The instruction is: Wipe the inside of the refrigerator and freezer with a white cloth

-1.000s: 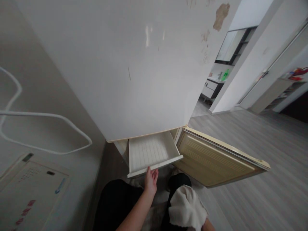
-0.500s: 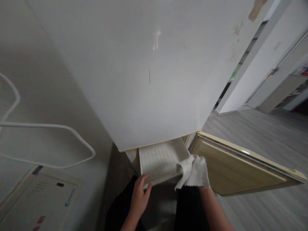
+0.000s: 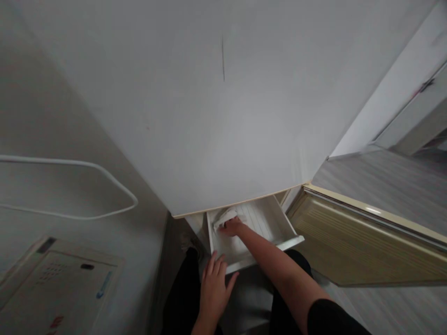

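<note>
A white drawer with a ridged bottom is pulled out from the lower part of a white fridge-like cabinet. Inside it, toward the back left, my right hand is closed on a white cloth and presses it against the drawer's bottom. Part of the cloth is hidden under the fingers. At the drawer's front left corner rests my left hand, open, its fingers stretched over the front edge and its thumb apart.
To the right, the cabinet's lower door stands swung open above the grey floor. A white cable hangs along the left wall. Below it is a pale panel box. My legs flank the drawer from the front.
My right hand has moved left with the cloth, from the drawer's front right to its back left inside. My left hand stays by the front left corner. The view has shifted closer.
</note>
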The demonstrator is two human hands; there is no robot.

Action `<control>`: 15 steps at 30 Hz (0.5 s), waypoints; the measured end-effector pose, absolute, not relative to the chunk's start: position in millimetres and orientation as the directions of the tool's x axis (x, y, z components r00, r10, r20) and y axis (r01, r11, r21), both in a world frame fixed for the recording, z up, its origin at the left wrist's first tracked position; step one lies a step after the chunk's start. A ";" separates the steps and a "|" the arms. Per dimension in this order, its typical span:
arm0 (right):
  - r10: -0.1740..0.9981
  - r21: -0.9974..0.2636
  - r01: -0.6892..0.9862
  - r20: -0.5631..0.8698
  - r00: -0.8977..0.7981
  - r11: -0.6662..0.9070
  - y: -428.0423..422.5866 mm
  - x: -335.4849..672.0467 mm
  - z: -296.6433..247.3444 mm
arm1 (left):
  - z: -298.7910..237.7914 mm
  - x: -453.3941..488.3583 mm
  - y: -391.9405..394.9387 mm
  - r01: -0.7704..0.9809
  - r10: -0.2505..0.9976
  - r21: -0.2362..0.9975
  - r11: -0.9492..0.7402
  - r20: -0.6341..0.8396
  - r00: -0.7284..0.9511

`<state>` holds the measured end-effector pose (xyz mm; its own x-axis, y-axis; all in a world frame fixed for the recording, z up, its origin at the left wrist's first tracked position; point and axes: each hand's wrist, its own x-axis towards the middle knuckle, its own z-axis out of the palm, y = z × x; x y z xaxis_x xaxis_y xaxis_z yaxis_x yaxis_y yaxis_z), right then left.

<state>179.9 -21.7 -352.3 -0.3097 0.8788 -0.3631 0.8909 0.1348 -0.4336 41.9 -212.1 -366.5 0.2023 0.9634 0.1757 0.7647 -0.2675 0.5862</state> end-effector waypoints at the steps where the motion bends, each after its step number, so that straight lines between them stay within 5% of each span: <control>1: 0.870 -0.396 0.905 -0.378 -0.317 0.158 -22.7 166.6 -359.8 | -367.9 41.1 -211.3 0.761 0.962 0.589 -0.272 0.170 0.212; 8: 0.808 -0.275 0.903 -0.412 -0.421 0.330 -11.1 160.2 -391.4 | -373.4 41.0 -214.1 0.815 0.924 0.452 -0.364 0.283 0.255; 15: 0.946 -0.063 0.998 -0.321 -0.037 0.018 4.7 297.6 -387.6 | -369.6 46.9 -214.8 0.855 0.863 0.290 -0.430 0.411 0.294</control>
